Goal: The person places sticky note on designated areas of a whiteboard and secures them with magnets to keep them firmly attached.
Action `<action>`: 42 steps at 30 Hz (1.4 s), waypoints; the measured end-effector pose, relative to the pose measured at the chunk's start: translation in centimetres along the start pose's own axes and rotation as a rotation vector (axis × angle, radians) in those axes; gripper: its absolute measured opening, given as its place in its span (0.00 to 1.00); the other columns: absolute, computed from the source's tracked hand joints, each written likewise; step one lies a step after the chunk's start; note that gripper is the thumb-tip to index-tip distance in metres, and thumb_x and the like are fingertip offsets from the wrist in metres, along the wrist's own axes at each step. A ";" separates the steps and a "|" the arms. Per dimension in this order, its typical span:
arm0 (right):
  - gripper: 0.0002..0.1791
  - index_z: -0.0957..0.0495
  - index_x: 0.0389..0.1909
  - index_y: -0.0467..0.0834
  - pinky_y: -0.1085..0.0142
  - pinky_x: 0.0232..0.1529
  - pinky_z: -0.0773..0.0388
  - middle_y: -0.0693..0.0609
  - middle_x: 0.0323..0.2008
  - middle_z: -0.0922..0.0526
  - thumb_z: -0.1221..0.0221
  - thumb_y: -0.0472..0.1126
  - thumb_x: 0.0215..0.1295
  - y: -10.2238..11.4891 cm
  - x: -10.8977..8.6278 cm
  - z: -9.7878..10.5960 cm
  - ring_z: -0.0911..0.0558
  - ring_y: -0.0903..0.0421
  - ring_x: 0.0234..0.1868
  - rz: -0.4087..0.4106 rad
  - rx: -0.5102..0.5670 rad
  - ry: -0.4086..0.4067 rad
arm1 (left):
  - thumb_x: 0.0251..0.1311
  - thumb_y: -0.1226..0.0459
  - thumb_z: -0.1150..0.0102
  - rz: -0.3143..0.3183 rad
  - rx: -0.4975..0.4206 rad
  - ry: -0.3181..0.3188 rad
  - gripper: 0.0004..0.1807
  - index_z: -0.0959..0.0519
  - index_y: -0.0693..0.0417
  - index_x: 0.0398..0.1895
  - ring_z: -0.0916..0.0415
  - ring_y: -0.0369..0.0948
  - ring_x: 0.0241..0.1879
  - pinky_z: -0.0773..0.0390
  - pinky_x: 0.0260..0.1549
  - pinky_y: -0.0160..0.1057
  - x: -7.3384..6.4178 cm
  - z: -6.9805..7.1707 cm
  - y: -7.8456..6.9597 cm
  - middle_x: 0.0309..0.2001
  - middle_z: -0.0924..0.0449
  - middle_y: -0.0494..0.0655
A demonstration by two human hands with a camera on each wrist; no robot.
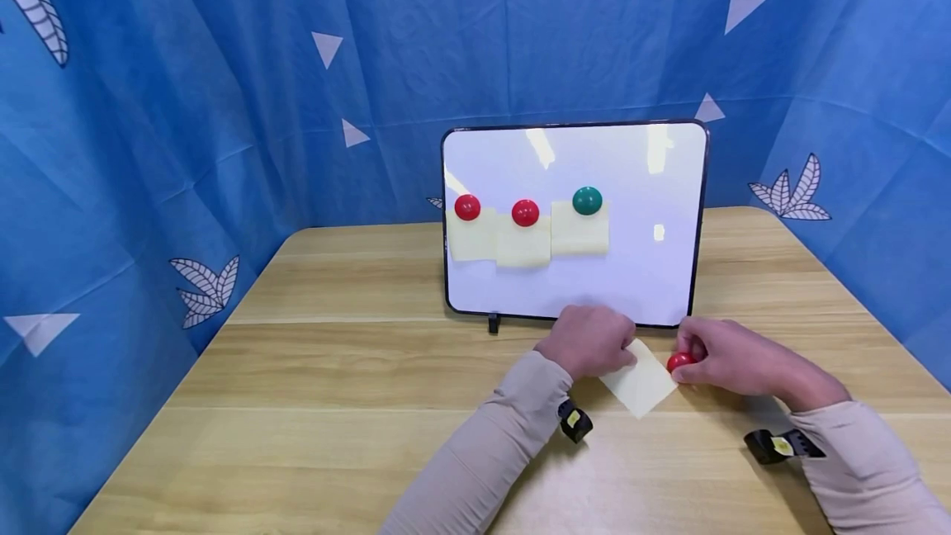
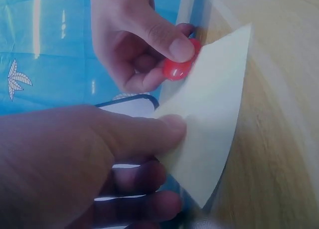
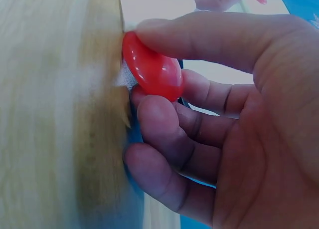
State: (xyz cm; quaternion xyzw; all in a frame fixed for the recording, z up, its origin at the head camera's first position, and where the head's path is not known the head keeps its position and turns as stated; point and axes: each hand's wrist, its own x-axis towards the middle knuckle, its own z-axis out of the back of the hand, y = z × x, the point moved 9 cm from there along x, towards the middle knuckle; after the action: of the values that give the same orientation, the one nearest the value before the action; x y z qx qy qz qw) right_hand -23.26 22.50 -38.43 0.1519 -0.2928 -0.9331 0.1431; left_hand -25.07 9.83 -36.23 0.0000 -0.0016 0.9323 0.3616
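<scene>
My left hand [image 1: 592, 343] pinches a pale yellow sticky note [image 1: 641, 382] by one corner, thumb on its face, in front of the whiteboard [image 1: 654, 271]. Close to the note's right corner, my right hand [image 1: 735, 357] holds a round red magnet [image 1: 679, 362] between thumb and fingers. The right wrist view shows the magnet [image 3: 154, 69] tilted on edge, its domed side under the thumb. In the left wrist view the magnet [image 2: 178, 69] overlaps the upper edge of the note [image 2: 212, 114].
On the board hang three pale notes in a row, topped by a red magnet [image 1: 467, 207], another red magnet [image 1: 525, 213] and a green magnet [image 1: 587, 201]. The board stands on a wooden table [image 1: 334, 419], with a blue patterned curtain [image 1: 245, 106] around it.
</scene>
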 end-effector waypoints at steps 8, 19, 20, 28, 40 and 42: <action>0.15 0.26 0.39 0.43 0.66 0.28 0.30 0.51 0.29 0.25 0.29 0.40 0.59 0.3 0.1 0.5 0.28 0.53 0.30 0.031 -0.010 -0.047 | 0.63 0.46 0.35 0.011 0.001 -0.010 0.13 0.21 0.38 0.24 0.31 0.31 0.24 0.33 0.22 0.30 0.3 0.0 0.3 0.19 0.28 0.31; 0.06 0.24 0.37 0.43 0.65 0.26 0.31 0.52 0.27 0.25 0.36 0.36 0.64 0.2 0.1 1.5 0.28 0.53 0.28 0.060 0.018 -0.132 | 0.62 0.50 0.33 0.087 -0.207 -0.027 0.05 0.16 0.36 0.32 0.30 0.29 0.29 0.32 0.26 0.31 0.2 0.4 1.5 0.25 0.26 0.25; 0.05 0.24 0.36 0.43 0.65 0.25 0.31 0.52 0.27 0.25 0.36 0.36 0.65 0.2 0.1 1.7 0.28 0.53 0.28 0.063 0.023 -0.148 | 0.62 0.50 0.33 0.090 -0.223 -0.029 0.05 0.16 0.36 0.32 0.30 0.29 0.29 0.32 0.26 0.31 0.2 0.4 1.5 0.25 0.26 0.25; 0.07 0.23 0.38 0.43 0.65 0.25 0.30 0.50 0.29 0.24 0.35 0.39 0.66 -0.3 -0.1 2.6 0.27 0.53 0.29 0.056 0.060 -0.236 | 0.62 0.52 0.32 0.088 -0.351 -0.061 0.03 0.15 0.36 0.34 0.31 0.28 0.30 0.32 0.26 0.29 0.3 0.3 2.0 0.26 0.26 0.24; 0.11 0.24 0.43 0.39 0.68 0.31 0.26 0.49 0.33 0.21 0.35 0.40 0.66 -0.5 -0.4 4.2 0.26 0.51 0.34 0.038 0.047 -0.392 | 0.62 0.52 0.32 0.092 -0.509 -0.126 0.04 0.15 0.38 0.35 0.29 0.26 0.31 0.31 0.27 0.27 0.4 0.5 2.8 0.27 0.24 0.24; 0.11 0.24 0.43 0.39 0.68 0.30 0.26 0.48 0.33 0.22 0.35 0.41 0.66 -0.5 -0.5 4.3 0.26 0.51 0.34 0.037 0.040 -0.404 | 0.63 0.52 0.32 0.096 -0.516 -0.135 0.04 0.15 0.38 0.35 0.29 0.26 0.31 0.31 0.27 0.26 0.3 0.6 2.9 0.26 0.24 0.24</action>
State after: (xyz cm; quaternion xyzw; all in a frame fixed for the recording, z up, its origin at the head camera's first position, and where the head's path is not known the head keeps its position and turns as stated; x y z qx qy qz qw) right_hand -24.50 25.26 -35.27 -0.0408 -0.3368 -0.9358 0.0953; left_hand -27.24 7.94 -35.65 -0.0300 -0.2632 0.9151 0.3039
